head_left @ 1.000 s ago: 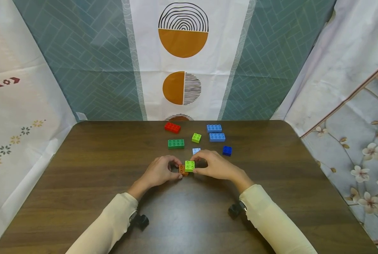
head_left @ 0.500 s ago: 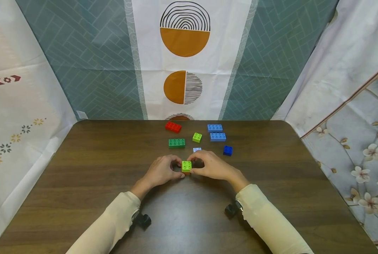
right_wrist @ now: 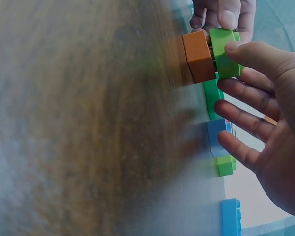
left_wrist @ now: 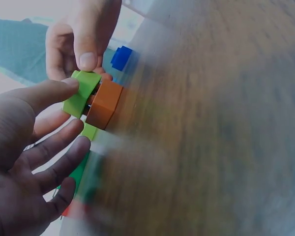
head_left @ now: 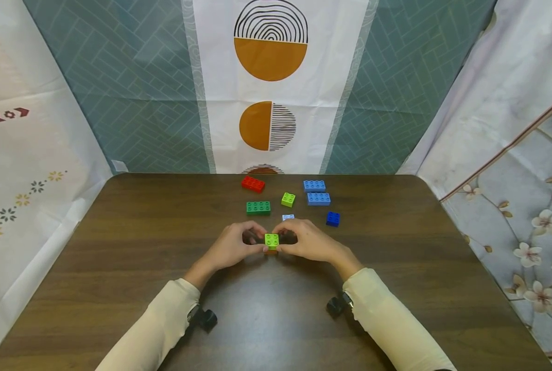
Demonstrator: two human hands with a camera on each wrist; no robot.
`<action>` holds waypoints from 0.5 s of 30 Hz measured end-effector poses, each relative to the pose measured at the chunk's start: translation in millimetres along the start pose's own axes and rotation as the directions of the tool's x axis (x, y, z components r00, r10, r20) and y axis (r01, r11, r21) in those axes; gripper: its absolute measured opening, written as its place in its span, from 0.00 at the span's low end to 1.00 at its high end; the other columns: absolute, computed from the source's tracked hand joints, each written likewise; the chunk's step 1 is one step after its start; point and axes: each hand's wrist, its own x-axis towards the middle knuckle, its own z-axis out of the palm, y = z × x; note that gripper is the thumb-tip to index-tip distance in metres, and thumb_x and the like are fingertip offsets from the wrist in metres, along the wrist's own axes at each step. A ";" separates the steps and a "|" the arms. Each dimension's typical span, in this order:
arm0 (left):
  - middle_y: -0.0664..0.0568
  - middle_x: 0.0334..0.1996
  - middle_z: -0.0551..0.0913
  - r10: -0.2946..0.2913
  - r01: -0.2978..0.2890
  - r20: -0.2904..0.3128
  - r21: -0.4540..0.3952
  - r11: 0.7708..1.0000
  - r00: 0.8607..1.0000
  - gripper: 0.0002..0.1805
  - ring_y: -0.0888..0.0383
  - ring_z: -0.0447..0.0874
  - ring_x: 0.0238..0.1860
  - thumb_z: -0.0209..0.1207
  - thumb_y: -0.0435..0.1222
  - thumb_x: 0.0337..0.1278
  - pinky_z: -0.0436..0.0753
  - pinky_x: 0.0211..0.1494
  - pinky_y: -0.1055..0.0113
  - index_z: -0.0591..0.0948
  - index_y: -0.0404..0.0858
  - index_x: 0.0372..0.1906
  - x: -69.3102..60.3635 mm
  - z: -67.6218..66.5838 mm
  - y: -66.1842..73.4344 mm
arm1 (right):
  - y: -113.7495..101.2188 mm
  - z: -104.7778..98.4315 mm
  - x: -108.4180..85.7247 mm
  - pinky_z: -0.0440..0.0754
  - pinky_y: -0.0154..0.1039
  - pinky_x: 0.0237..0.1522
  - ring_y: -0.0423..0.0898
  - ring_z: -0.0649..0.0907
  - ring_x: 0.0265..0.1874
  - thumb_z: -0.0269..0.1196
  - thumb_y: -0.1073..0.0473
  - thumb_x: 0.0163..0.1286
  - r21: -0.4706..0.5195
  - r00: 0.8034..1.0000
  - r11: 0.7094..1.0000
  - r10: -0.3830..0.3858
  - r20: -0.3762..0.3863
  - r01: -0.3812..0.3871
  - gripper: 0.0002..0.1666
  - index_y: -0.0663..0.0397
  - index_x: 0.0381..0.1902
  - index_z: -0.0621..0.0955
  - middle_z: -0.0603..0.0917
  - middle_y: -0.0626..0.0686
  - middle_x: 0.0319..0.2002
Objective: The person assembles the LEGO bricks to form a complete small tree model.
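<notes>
A lime brick (head_left: 272, 240) sits over an orange brick (head_left: 271, 252) on the table; in the left wrist view a narrow gap with studs shows between the lime brick (left_wrist: 77, 96) and the orange brick (left_wrist: 104, 104). My left hand (head_left: 229, 248) pinches the lime brick from the left, thumb on its near side. From the right, my right hand (head_left: 310, 242) pinches the same brick with thumb and finger. In the right wrist view, the other fingers of the right hand (right_wrist: 270, 108) are spread beside the lime brick (right_wrist: 225, 53).
Behind the hands lie a green brick (head_left: 258, 208), a red brick (head_left: 253, 184), a second lime brick (head_left: 287, 200), two blue bricks (head_left: 314, 186) (head_left: 318, 199), a dark blue brick (head_left: 333, 219) and a pale blue brick (head_left: 288, 217), partly hidden by the right hand.
The lime brick has moved left to stand over the orange brick, carried by my right hand. My left hand's fingers have shifted from the orange brick up to the lime one.
</notes>
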 end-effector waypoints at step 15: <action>0.48 0.45 0.89 0.024 -0.022 0.021 -0.061 0.998 0.999 0.13 0.55 0.91 0.43 0.74 0.34 0.56 0.89 0.46 0.66 0.85 0.42 0.45 -0.4 -0.1 -1.1 | -0.1 2.4 -0.3 0.84 0.45 0.58 0.45 0.83 0.51 0.72 0.54 0.68 0.013 1.000 1.000 0.012 -0.012 -0.012 0.19 0.46 0.56 0.83 0.86 0.44 0.50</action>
